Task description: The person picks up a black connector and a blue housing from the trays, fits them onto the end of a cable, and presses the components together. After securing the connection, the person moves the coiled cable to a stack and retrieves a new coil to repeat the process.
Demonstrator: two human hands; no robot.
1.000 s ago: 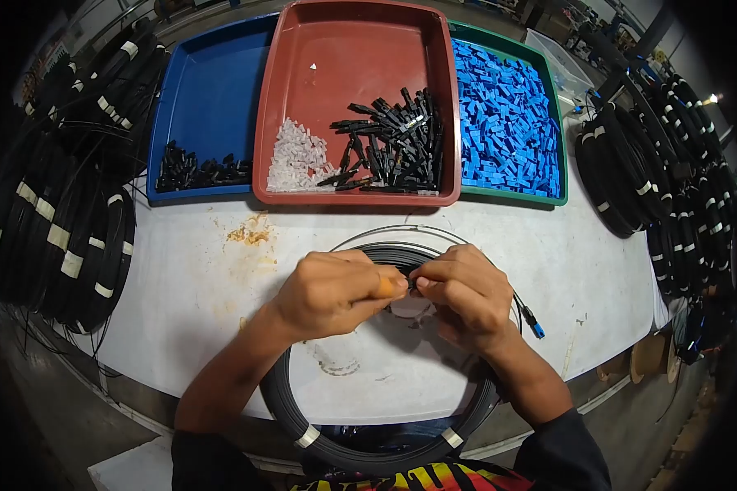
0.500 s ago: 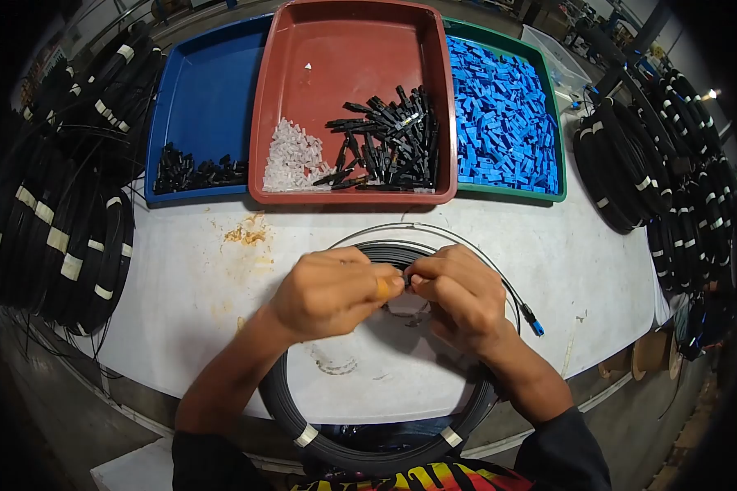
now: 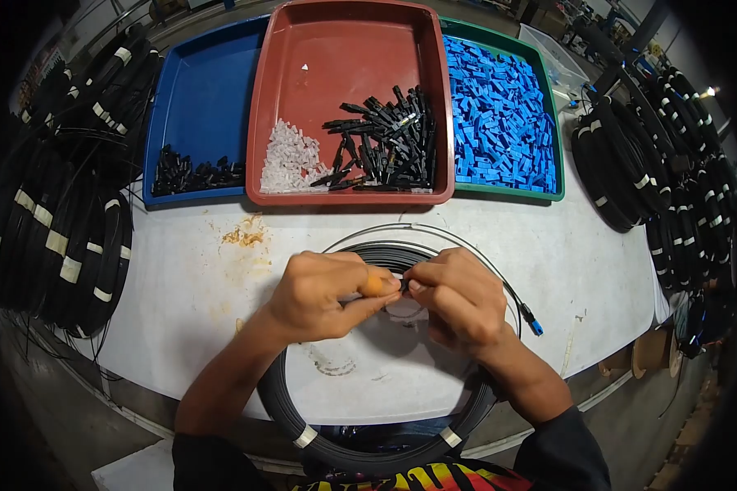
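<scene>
Two hands (image 3: pixel 401 285) pinch one small dark piece above one cable coil (image 3: pixel 280 391).

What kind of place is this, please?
Probably a cable assembly workshop: a worktable holds trays of small parts, like the blue pieces, and many banded black cable coils hang or stand at both sides.

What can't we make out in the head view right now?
All head view:
- Small black part: shape and ends, covered by fingertips of left hand and right hand.
- Black cable coil: stretches under both hands and forearms.
- White fragment in red tray: too small to identify.
- Shirt print: cut off by bottom edge.
</scene>
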